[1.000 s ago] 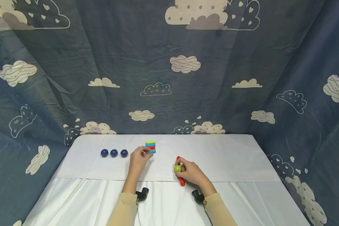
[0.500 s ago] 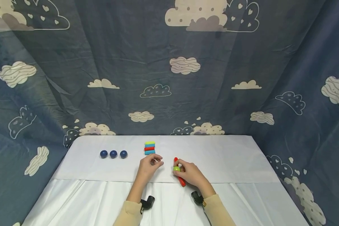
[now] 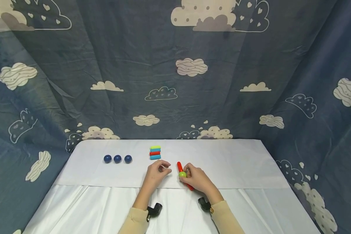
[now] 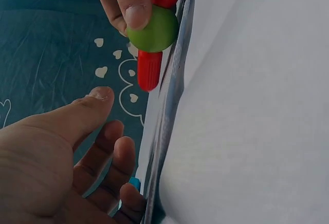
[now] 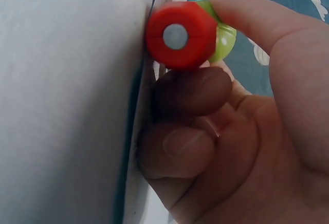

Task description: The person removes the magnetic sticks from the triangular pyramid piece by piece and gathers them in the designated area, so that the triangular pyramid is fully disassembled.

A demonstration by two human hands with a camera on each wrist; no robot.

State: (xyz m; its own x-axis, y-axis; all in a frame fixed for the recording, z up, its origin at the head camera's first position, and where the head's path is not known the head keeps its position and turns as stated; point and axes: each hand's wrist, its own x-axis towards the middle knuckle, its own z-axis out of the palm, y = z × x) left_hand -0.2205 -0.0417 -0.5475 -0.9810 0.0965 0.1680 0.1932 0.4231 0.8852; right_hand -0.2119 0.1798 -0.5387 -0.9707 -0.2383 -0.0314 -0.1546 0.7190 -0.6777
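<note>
My right hand pinches a lime-green ball between thumb and fingers. Red magnetic rod shows on both sides of the ball; whether it is one rod or two I cannot tell. A round silver disc sits in the red end facing the right wrist camera. My left hand hovers just left of the ball, fingers loosely bent, thumb apart, holding nothing. Beyond it lies a row of short rods, coloured yellow-green, blue and red, set side by side.
Three dark blue balls stand in a line on the left of the white tabletop. A dark curtain with cloud prints hangs behind and at both sides. Each wrist carries a black camera.
My left hand has left the nearest blue rod and come right and toward me, beside the ball. The red rod's far end has swung slightly left in my right hand.
</note>
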